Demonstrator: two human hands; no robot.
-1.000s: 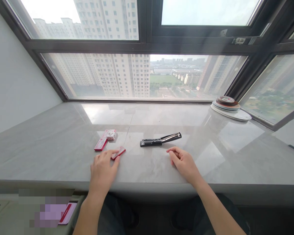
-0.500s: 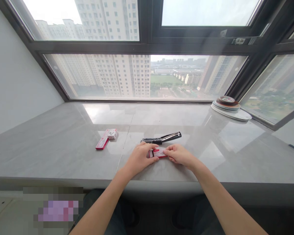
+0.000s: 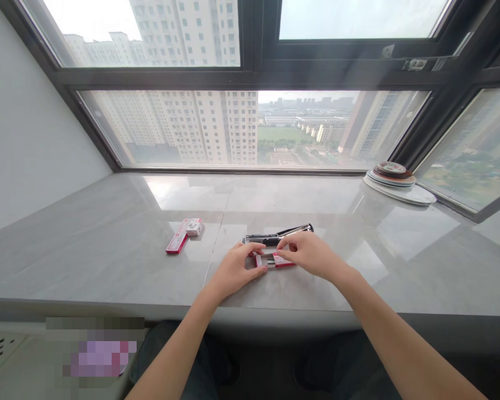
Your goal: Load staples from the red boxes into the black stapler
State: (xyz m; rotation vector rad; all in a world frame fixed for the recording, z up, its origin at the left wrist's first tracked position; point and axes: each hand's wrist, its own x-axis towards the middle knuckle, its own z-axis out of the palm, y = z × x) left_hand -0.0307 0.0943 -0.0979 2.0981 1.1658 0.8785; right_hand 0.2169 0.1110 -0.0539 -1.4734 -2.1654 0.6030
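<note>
On the grey countertop (image 3: 250, 291) a small red and white staple box (image 3: 286, 262) lies partly slid apart, with dark strips like staples showing in its tray. My left hand (image 3: 234, 272) holds the tray end between thumb and fingers. Bent over the box's middle, my right hand (image 3: 309, 253) has its thumb and fingertips drawn together at the edge of the cover; what they pinch, if anything, is hidden. Just behind both hands lies a black and silver stapler (image 3: 261, 240), hinged open, its raised arm slanting up to the right and partly covered by my right hand.
To the left lie a flat red and white box (image 3: 177, 243) and a small white box (image 3: 194, 226), close together. Stacked plates (image 3: 394, 180) stand at the back right by the window (image 3: 250, 130). The counter's front edge runs below my forearms.
The box has come partly open, showing its tray and contents. My right hand has moved up and over the box from its right end. My left hand keeps its hold; the view shifted slightly.
</note>
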